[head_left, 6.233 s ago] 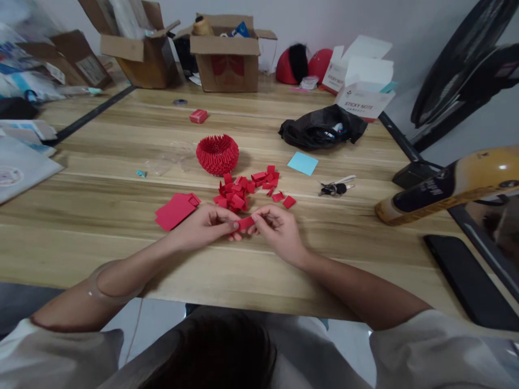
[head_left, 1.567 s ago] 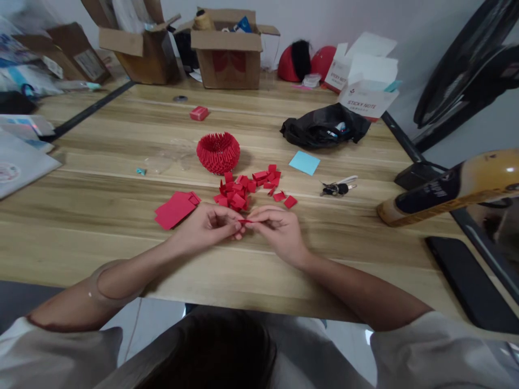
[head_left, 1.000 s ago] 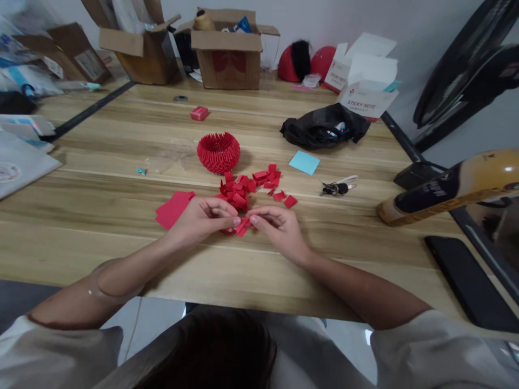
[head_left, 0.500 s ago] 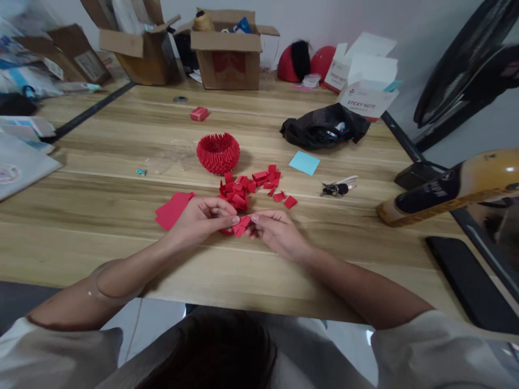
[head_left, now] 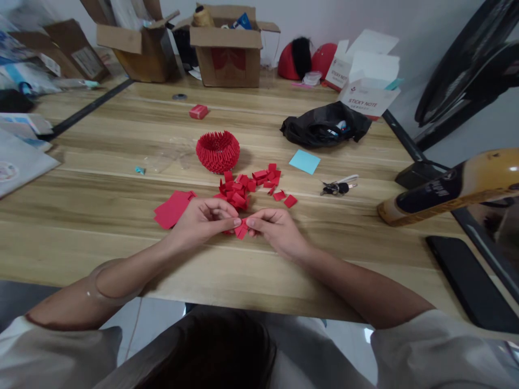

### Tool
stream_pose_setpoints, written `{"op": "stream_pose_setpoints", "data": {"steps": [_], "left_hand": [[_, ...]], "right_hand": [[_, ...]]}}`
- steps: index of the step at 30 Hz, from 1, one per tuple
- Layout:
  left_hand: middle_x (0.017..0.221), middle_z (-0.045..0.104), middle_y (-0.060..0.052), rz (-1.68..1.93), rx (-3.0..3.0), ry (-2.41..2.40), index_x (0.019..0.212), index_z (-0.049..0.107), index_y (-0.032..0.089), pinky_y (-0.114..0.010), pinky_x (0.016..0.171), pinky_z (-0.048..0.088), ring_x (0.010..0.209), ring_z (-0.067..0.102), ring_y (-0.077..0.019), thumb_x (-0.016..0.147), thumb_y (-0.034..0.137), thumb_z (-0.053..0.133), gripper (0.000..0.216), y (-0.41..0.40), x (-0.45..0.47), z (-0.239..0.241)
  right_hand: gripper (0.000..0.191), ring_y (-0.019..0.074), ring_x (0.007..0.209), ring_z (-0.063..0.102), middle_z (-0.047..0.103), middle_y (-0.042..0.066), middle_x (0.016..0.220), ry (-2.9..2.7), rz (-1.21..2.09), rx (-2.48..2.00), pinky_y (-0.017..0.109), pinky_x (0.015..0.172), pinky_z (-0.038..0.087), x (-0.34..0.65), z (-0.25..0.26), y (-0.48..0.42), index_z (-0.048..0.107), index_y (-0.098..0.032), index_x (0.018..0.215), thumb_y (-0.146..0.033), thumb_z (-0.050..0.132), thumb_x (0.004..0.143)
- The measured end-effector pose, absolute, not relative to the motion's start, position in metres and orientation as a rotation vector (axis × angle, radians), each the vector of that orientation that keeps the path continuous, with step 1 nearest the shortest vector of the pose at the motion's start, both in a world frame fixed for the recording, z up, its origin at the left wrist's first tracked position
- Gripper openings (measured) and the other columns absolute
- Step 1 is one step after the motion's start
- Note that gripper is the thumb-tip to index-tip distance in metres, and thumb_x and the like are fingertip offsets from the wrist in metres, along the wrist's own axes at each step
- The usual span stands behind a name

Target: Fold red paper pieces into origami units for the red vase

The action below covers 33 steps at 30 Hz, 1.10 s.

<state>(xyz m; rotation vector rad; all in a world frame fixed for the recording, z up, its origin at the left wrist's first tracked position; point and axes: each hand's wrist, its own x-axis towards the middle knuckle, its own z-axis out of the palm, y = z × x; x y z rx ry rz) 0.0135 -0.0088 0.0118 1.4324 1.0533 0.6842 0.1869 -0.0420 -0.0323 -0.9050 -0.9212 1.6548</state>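
Head view, only one: both hands in front, near the table's front edge, fingertips nearly meeting over one small piece of red paper. Left hand: thumb and finger pinched on the piece, other fingers loosely curled. Right hand: same pinch from the other side, narrow grip. Piece sits between the two thumbs, part-folded by the look of it, two flaps pointing down toward the person; exact fold too small to tell. A bit more red shows under the left fingers, can't tell what. Progress: just beyond the hands, a pile of small red pieces, some clearly bent, spilling to the right, a few lying apart; can't tell which count as finished. Behind the pile, a red bowl-shaped paper piece stands upright, built of many folded units in rows, so a lot of folding looks done already. Left of the pile, by the left hand, flat red sheets lie stacked, apparently unfolded, so paper remains. Current piece not finished, I'd judge: flaps loose, both hands on it. Off to the right, well apart: blue paper, keys, both untouched.
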Motion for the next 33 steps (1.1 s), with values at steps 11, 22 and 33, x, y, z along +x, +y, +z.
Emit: {"op": "stream_pose_setpoints", "data": {"steps": [11,22,33], "left_hand": [[0.068,0.071,-0.007,0.655,1.475,1.035,0.072,0.066,0.011,-0.023,0.057,0.051,0.06,0.066,-0.0152,0.066,0.027,0.075,0.02,-0.0105,0.0132,0.0116],[0.07,0.072,-0.005,0.544,1.494,0.937,0.072,0.071,0.013,-0.021,0.058,0.051,0.062,0.066,-0.0134,0.067,0.022,0.074,0.011,-0.0083,0.0124,0.0076],[0.071,0.073,-0.005,0.765,1.466,1.129,0.072,0.072,0.012,-0.024,0.059,0.053,0.061,0.066,-0.0146,0.06,0.025,0.078,0.019,-0.0072,0.0136,0.0106]], "right_hand": [[0.019,0.0078,0.055,0.054,0.065,0.0,0.062,-1.105,1.553,-0.972,0.023,0.057,0.044,0.1905,-0.0281,-0.0389,0.071,-0.015,0.072,-0.034,0.069,0.073],[0.019,0.0077,0.051,0.05,0.06,-0.001,0.054,-1.1,1.425,-1.068,0.022,0.052,0.039,0.1895,-0.0288,-0.0408,0.068,-0.015,0.062,-0.033,0.072,0.068],[0.016,0.009,0.058,0.056,0.067,0.0,0.064,-1.189,1.528,-0.977,0.024,0.059,0.044,0.192,-0.0344,-0.0382,0.072,-0.018,0.075,-0.033,0.07,0.07]]}}
